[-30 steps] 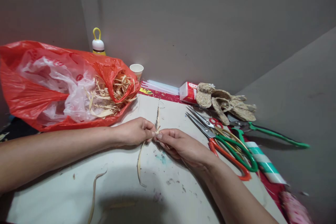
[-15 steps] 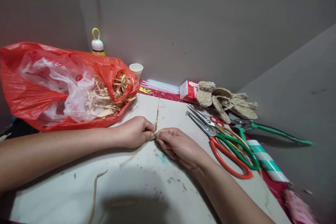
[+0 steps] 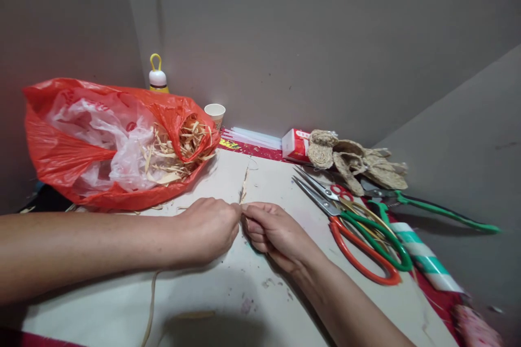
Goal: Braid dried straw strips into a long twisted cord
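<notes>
My left hand (image 3: 211, 227) is closed, its fingertips meeting those of my right hand (image 3: 274, 233) over the middle of the white board (image 3: 203, 287). Between them they pinch the near end of a thin straw braid (image 3: 244, 187), which points away from me with a fine loose thread at its far tip. My left fingers are mostly turned out of sight. My right thumb and forefinger press together, the other fingers curled beneath. A loose straw strip (image 3: 150, 309) lies on the board below my left forearm.
A red plastic bag (image 3: 69, 130) of straw strips lies left, with a paper cup (image 3: 215, 113) and bottle (image 3: 158, 78) behind. On the right are large scissors (image 3: 366, 246), green-handled pliers (image 3: 443, 214), woven straw pieces (image 3: 345, 154), a red-white box (image 3: 296, 145) and a striped roll (image 3: 427, 257).
My left hand has rolled over so its back now faces up, and it sits slightly lower. My right hand stays at the braid's end. The whole view has shifted slightly.
</notes>
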The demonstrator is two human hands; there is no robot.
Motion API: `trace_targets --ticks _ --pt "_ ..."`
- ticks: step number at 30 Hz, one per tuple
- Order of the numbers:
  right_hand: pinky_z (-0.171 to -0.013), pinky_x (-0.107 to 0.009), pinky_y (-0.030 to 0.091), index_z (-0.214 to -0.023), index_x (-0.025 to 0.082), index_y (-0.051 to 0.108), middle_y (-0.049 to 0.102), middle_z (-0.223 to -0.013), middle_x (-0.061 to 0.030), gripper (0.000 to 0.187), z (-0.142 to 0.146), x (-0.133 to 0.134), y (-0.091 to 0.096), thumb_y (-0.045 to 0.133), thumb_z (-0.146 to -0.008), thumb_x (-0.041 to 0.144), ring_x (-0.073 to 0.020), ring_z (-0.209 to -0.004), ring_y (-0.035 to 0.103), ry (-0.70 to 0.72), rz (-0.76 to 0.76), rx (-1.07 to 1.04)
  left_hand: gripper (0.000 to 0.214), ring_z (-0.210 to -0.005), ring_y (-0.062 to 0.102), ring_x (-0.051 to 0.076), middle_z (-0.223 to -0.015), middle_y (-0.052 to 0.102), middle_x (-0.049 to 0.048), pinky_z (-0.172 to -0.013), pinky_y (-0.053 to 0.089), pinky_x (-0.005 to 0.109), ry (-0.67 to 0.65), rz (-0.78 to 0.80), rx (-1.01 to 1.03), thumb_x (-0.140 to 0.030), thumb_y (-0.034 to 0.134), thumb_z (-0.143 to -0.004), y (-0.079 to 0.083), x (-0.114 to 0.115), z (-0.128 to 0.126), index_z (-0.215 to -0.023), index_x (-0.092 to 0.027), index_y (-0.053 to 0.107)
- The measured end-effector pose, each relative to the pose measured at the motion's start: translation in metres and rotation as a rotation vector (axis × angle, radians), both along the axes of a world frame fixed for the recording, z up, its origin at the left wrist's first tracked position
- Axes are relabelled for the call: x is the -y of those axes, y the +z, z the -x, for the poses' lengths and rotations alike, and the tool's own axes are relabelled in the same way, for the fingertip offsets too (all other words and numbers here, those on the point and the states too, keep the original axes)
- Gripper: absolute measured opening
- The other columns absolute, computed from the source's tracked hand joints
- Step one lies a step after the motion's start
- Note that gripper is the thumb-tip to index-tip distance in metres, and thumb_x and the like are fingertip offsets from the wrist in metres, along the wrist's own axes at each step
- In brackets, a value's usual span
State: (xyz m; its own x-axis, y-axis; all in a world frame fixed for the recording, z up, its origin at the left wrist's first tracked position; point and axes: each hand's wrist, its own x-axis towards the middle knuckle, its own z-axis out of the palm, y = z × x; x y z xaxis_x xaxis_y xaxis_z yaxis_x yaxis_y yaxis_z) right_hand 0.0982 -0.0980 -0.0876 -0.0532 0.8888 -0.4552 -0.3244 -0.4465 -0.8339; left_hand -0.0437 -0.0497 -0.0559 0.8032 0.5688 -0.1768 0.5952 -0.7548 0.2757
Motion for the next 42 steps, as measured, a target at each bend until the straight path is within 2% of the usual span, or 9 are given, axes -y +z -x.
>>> trace_targets --ticks 9,15,19,23,26,29,33,36,42 --pt "-0.036 -0.018 0.006 -0.055 0.018 0.035 0.029 -0.041 0.0106 0.041 0.004 0.001 -0.002 0.067 -0.072 0.037 -0.0001 -0.036 0.014 0.005 -0.018 -0.024 0.026 -0.065 0.063 0.026 -0.066 0.062 0.0119 -0.056 0.044 0.032 -0.165 -0.217 -0.02 -0.007 0.042 -0.071 -0.021 0.0 0.006 -0.093 -0.008 0.056" --pt "-0.037 -0.017 0.006 -0.07 0.011 0.057 0.026 -0.041 0.0112 0.027 0.003 0.002 -0.003 0.068 -0.071 0.036 -0.0007 -0.037 0.013 0.024 0.004 0.004 0.041 -0.056 0.059 0.023 -0.066 0.06 0.0127 -0.045 0.038 0.029 -0.331 -0.403 -0.005 -0.007 0.043 -0.072 -0.037 0.01 0.009 -0.111 0.003 0.048" --pt "-0.037 -0.017 0.005 -0.072 0.01 0.059 0.026 -0.041 0.0111 0.026 -0.001 0.001 -0.002 0.067 -0.072 0.035 -0.0006 -0.037 0.012 0.041 -0.001 -0.003 0.013 -0.052 0.053 0.018 -0.066 0.056 0.0087 -0.04 0.032 0.027 -0.457 -0.395 -0.01 -0.007 0.048 -0.069 -0.03 0.034 0.029 -0.075 -0.012 0.058" --pt "-0.036 -0.016 0.005 -0.072 0.01 0.059 0.025 -0.042 0.0112 0.025 -0.008 -0.001 -0.001 0.068 -0.072 0.034 -0.0006 -0.038 0.011 0.087 0.008 -0.022 0.004 -0.05 0.047 0.015 -0.061 0.054 0.0044 -0.044 0.031 0.028 -0.556 -0.201 0.134 -0.018 0.058 -0.067 -0.003 0.046 0.049 -0.066 -0.02 0.055" --pt "-0.036 -0.016 0.006 -0.07 0.012 0.057 0.025 -0.043 0.0113 0.025 -0.013 -0.002 -0.002 0.068 -0.072 0.034 -0.0006 -0.038 0.011 0.132 -0.002 -0.055 0.013 -0.067 0.054 0.017 -0.077 0.061 0.0069 -0.057 0.038 0.028 -0.235 -0.105 0.317 -0.021 0.046 -0.079 0.016 0.022 0.043 -0.076 -0.019 0.058" --pt "-0.036 -0.015 0.006 -0.07 0.013 0.056 0.025 -0.043 0.0112 0.025 -0.017 -0.003 -0.004 0.067 -0.073 0.035 -0.0007 -0.038 0.011 0.165 0.002 -0.061 0.024 -0.075 0.055 0.017 -0.085 0.063 0.0073 -0.065 0.04 0.027 0.116 0.082 0.404 -0.026 0.043 -0.081 0.015 -0.013 0.023 -0.095 -0.015 0.06" --pt "-0.036 -0.015 0.006 -0.07 0.013 0.056 0.022 -0.043 0.012 0.024 -0.022 -0.003 -0.004 0.065 -0.075 0.034 -0.0006 -0.038 0.01 0.195 0.009 -0.06 0.025 -0.059 0.049 0.01 -0.069 0.06 0.0009 -0.055 0.036 0.02 0.037 0.596 0.382 -0.027 0.042 -0.082 -0.011 -0.037 0.004 -0.09 -0.014 0.062" --pt "-0.036 -0.016 0.007 -0.072 0.012 0.058 0.024 -0.042 0.0118 0.023 -0.025 -0.003 -0.002 0.065 -0.075 0.033 -0.0007 -0.037 0.011 0.222 0.017 -0.021 0.025 -0.056 0.044 0.008 -0.062 0.053 -0.0021 -0.054 0.033 0.018 0.01 0.594 0.444 -0.027 0.043 -0.082 -0.022 -0.039 0.003 -0.078 -0.013 0.064" --pt "-0.035 -0.017 0.007 -0.072 0.012 0.059 0.027 -0.041 0.0112 0.023 -0.026 -0.003 -0.002 0.063 -0.076 0.034 -0.0014 -0.036 0.013 0.254 0.019 0.057 0.021 -0.053 0.043 0.008 -0.057 0.051 -0.0036 -0.052 0.032 0.019 0.037 0.555 0.437 -0.026 0.045 -0.081 -0.019 -0.039 0.009 -0.069 -0.015 0.058"
